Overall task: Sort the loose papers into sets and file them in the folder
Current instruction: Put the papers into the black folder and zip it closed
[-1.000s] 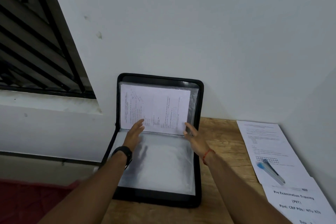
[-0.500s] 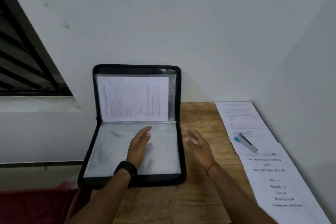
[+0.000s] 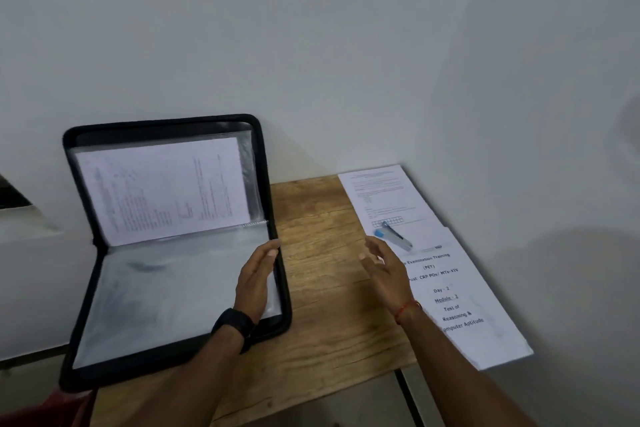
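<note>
A black zip folder (image 3: pixel 78 288) lies open on the wooden table, its upper half leaning on the wall. A printed sheet (image 3: pixel 162 191) sits in the upper plastic sleeve; the lower sleeve (image 3: pixel 156 298) looks empty. My left hand (image 3: pixel 256 277) hovers over the folder's right edge, fingers straight, holding nothing. My right hand (image 3: pixel 384 267) is open above the bare wood, just left of two loose papers: a titled cover sheet (image 3: pixel 460 308) and a printed sheet (image 3: pixel 381 198) behind it.
A white and blue stapler (image 3: pixel 393 236) lies on the loose papers by the right wall. The wooden table (image 3: pixel 322 288) ends at a front edge near the bottom; a window ledge (image 3: pixel 20 218) is at the left.
Both hands left the filed sheet and the folder's sleeve and moved right. The view has swung right, so the loose papers are nearer the middle.
</note>
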